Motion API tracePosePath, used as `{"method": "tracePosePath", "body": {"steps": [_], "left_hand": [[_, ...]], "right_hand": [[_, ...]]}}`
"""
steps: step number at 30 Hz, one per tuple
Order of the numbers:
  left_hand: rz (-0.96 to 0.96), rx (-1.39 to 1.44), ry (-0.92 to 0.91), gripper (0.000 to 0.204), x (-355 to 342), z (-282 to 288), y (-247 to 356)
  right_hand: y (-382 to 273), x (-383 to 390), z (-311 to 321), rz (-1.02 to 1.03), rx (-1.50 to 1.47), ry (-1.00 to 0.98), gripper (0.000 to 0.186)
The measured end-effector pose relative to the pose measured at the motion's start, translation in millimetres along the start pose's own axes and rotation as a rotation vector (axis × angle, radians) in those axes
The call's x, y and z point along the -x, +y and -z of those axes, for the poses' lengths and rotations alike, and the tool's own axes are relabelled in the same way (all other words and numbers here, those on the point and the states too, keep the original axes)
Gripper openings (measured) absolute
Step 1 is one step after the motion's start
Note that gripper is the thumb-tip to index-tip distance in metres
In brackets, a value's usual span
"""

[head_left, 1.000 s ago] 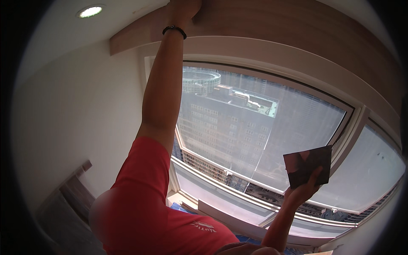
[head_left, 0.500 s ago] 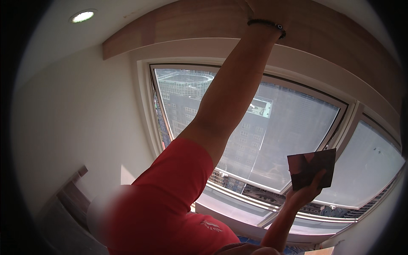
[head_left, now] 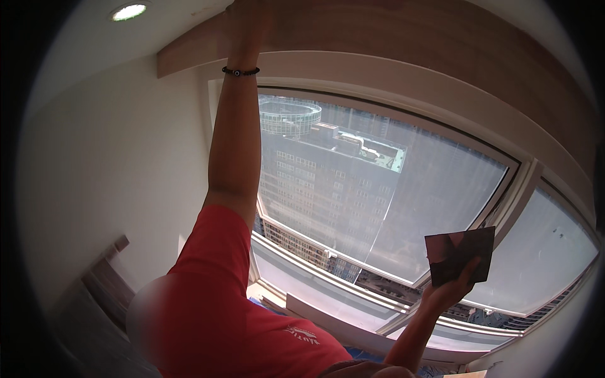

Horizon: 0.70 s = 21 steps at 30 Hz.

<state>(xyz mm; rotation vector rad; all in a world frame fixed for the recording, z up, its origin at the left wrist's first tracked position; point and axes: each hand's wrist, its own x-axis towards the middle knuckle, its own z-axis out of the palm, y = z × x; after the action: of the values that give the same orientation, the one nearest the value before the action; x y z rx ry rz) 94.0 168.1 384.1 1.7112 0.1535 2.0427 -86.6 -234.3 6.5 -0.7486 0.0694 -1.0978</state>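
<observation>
Head view. Reaching up with bare left hand [head_left: 247, 26] to the wooden beam [head_left: 378, 31], close to its left end, with forearm nearly straight and dark beaded bracelet [head_left: 241, 72] just below the beam's lower edge. Cannot tell how far open at the fingers, nor if holding anything: blurred, and right at the top of the view. Cannot confirm contact with the wood.

Gripping a thin dark square sheet [head_left: 463, 251] in right hand [head_left: 450, 291], closed on its lower part, with thumb laid over the near face and other fingers mostly hidden behind. Raised clear of the sill, slightly tilted, well below the beam's lower edge; seen against the right edge of the large window [head_left: 435, 189], near the lower right corner.

Step in hand, as judged: hand work along the beam with left, with sheet in reserve in right. To continue there, would call for level movement parallel to the lower edge and care where meeting the ceiling [head_left: 173, 22]. To use the sheet up there, would call for lifting right arm and turning the sheet flat to the wood; probably apt to flex at the free upper corners.
</observation>
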Motion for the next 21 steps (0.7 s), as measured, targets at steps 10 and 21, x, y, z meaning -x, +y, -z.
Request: {"method": "tracePosePath", "body": {"steps": [10,21], "left_hand": [[-0.146,0.005,-0.046,0.033,1.8,-21.1,50.9],[-0.429,0.256,0.068,0.021,91.8,13.6,217.2]], "right_hand": [[0.9,-7.5,10.1,-0.013,0.003,0.025,0.068],[-2.1,-10.6,27.2,0.025,-0.028,0.021,0.064]]}}
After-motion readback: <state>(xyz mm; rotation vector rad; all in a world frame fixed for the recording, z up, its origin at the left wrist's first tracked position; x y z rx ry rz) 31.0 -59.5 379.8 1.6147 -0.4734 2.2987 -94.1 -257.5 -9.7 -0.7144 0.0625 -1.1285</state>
